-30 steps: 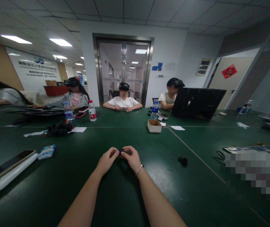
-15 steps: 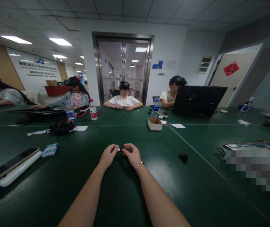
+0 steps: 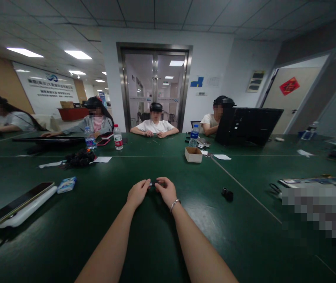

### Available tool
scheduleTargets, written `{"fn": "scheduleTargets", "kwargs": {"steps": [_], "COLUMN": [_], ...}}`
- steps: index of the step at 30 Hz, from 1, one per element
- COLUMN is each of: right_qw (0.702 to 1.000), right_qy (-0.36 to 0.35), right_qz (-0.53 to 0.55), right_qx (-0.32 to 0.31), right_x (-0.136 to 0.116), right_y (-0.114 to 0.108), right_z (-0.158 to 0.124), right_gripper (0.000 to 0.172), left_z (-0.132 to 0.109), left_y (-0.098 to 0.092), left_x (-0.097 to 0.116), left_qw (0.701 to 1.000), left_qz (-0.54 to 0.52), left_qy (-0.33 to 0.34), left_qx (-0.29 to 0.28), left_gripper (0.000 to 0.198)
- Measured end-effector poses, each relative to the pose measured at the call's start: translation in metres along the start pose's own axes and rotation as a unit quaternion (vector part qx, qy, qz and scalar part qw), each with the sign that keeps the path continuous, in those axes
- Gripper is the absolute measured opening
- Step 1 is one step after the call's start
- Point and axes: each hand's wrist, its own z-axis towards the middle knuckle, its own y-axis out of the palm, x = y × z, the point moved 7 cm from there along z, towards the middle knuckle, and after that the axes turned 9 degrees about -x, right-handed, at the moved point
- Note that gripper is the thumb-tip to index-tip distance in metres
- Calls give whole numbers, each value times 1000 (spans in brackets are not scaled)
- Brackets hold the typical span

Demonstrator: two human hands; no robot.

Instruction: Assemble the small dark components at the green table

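Note:
My left hand [image 3: 138,193] and my right hand [image 3: 167,191] are close together above the green table [image 3: 156,243], fingertips facing each other. Between them is a small dark object [image 3: 153,184] with a light, shiny part at its left end. The left fingers pinch the light end, while the right thumb and fingers close on the dark end. Its exact kind is too small to make out. A bracelet sits on the right wrist. To the right of my hands a small black item [image 3: 227,194] lies on the table.
An open box [image 3: 193,155] stands ahead, with bottles [image 3: 118,137] farther left. A black bundle [image 3: 81,157], a blue packet [image 3: 67,184] and a phone [image 3: 20,202] lie left. A large black screen [image 3: 247,126] stands back right. Several people sit around the table.
Both hands have shifted slightly right in the picture, and less of the light part shows between them. The whole view has moved a little too.

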Motion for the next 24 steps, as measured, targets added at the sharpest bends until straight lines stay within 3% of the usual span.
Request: {"fn": "scheduleTargets", "kwargs": {"steps": [3, 8, 14, 18, 22, 24], "right_qw": [1000, 999, 995, 995, 997, 997], "right_qy": [-6, -11, -6, 14, 22, 16], "right_qz": [-25, -45, 45, 80, 62, 58], "right_qx": [12, 21, 93, 62, 47, 54], "right_x": [2, 1, -1, 1, 0, -1], "right_y": [-5, -14, -30, -27, -25, -26], "right_z": [2, 5, 6, 7, 5, 5], "right_gripper": [30, 27, 40, 38, 41, 41], "left_z": [7, 22, 27, 25, 27, 28], "left_y": [6, 13, 26, 27, 25, 26], "left_x": [9, 12, 22, 21, 14, 13], "left_qw": [1000, 999, 997, 993, 996, 994], "left_qz": [-13, 16, -65, -85, -70, -90], "left_qy": [28, -27, 46, 82, 52, 53], "left_qx": [-3, 14, -16, -18, -10, -14], "left_gripper": [42, 49, 35, 34, 50, 48]}}
